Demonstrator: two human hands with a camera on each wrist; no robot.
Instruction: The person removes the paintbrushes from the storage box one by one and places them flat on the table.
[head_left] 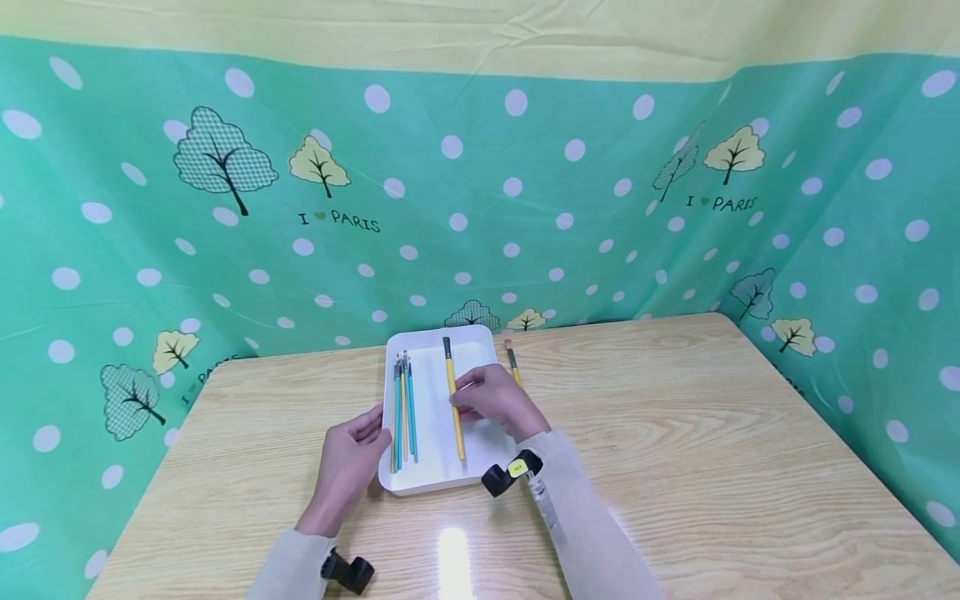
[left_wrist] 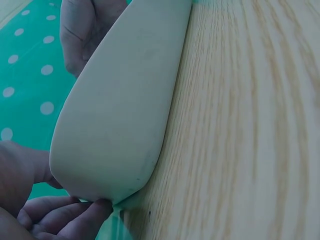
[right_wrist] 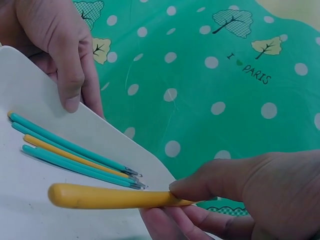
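Note:
A white tray (head_left: 431, 478) stands on the table with several thin paintbrushes (head_left: 412, 417), teal and orange-yellow, lying side by side along its left side. My left hand (head_left: 348, 458) grips the tray's left rim, thumb over the edge and fingers against the outer wall. Over the tray's middle, a thicker yellow paintbrush (head_left: 460, 442) with a dark head is pinched between thumb and fingers of my right hand (head_left: 497, 400). Its rounded handle end (right_wrist: 75, 196) points toward me in the head view. Just right of the tray lies another yellow paintbrush (head_left: 513, 362), partly hidden by my right hand.
The wooden table (head_left: 675, 433) extends to both sides of the tray. A green dotted cloth (head_left: 420, 200) with printed trees hangs behind the table and along its sides. Each wrist wears a black strapped device, such as the right one (head_left: 513, 472).

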